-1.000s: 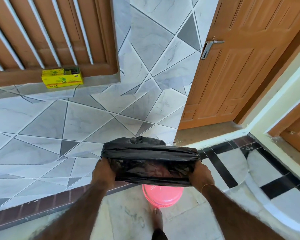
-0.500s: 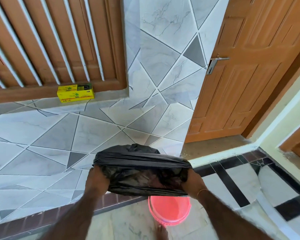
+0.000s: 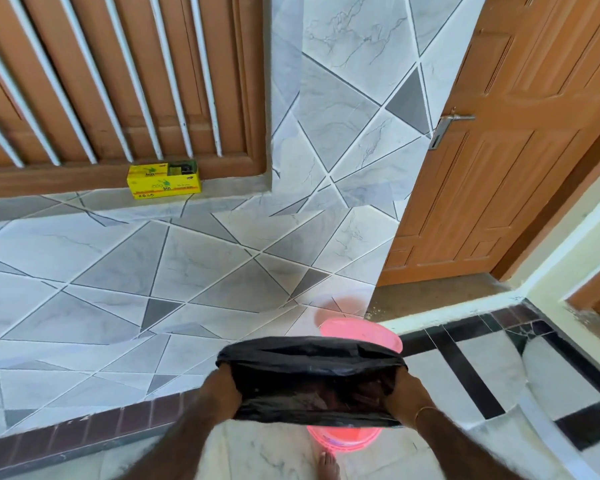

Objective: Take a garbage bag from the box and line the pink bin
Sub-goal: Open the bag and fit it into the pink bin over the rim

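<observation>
A black garbage bag (image 3: pixel 309 379) is stretched open between my two hands, its mouth held wide just above the pink bin (image 3: pixel 361 334). My left hand (image 3: pixel 222 393) grips the bag's left edge and my right hand (image 3: pixel 404 398) grips its right edge. Most of the bin is hidden behind the bag; its far rim shows above the bag and its lower wall below. The yellow garbage bag box (image 3: pixel 163 181) sits open on the window ledge at the upper left, far from both hands.
A grey tiled wall (image 3: pixel 153 271) rises behind the bin. A brown wooden door (image 3: pixel 499 168) stands at the right, above a raised step with black and white tiles (image 3: pixel 465 368). A bare foot (image 3: pixel 328 465) shows on the floor below the bin.
The bag and both hands have lowered onto the bin, so the bin's far rim now shows above the bag. The view has tilted upward.
</observation>
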`<action>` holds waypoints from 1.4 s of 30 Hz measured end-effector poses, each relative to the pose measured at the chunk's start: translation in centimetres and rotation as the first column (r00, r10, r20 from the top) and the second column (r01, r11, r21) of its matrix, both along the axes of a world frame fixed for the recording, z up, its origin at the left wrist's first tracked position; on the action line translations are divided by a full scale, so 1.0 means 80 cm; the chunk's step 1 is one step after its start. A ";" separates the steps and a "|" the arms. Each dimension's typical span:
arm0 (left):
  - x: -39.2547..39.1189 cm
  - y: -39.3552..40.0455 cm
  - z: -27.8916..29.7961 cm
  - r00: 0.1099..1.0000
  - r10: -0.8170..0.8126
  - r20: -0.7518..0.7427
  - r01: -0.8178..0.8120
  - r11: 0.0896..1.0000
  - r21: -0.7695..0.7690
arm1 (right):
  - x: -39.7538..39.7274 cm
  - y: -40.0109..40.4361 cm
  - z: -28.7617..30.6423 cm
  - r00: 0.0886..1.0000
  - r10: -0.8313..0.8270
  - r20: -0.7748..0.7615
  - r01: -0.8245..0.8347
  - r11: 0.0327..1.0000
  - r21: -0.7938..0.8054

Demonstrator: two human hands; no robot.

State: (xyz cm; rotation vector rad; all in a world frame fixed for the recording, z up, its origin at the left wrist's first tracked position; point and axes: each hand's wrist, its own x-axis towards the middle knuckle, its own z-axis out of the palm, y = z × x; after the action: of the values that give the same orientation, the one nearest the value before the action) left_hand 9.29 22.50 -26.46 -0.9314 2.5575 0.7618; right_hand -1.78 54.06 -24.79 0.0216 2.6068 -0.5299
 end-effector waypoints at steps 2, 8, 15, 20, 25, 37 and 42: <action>-0.004 0.014 -0.011 0.994 -0.076 0.079 0.078 0.997 -0.026 | -0.002 0.009 -0.015 0.999 -0.010 0.041 0.009 0.999 0.036; -0.049 0.033 -0.066 0.987 -0.160 0.029 0.152 0.971 0.184 | -0.023 0.018 -0.046 0.990 -0.092 0.112 0.090 0.996 0.022; -0.138 0.055 -0.151 0.994 -0.112 -0.011 0.110 0.951 0.287 | -0.101 0.051 -0.162 0.932 -0.282 0.228 0.308 0.947 -0.087; -0.188 0.091 -0.160 0.994 -0.101 0.035 0.088 0.961 0.262 | -0.140 0.051 -0.153 0.884 -0.378 0.275 0.416 0.904 -0.094; -0.228 0.122 -0.196 0.992 -0.081 0.099 0.052 0.962 0.268 | -0.176 0.058 -0.190 0.855 -0.385 0.348 0.429 0.901 -0.057; -0.308 0.130 -0.336 0.984 -0.151 0.095 0.118 0.951 0.287 | -0.245 0.060 -0.341 0.837 -0.368 0.406 0.353 0.929 0.115; -0.304 0.130 -0.402 0.971 -0.178 0.161 0.115 0.935 0.336 | -0.236 0.046 -0.400 0.833 -0.344 0.433 0.324 0.938 0.122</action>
State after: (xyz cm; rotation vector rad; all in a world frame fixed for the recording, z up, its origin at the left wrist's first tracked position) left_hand -15.01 32.88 -58.61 -0.6632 2.2181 0.9625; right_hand -20.67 57.70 -56.76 0.5616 2.1595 -0.5129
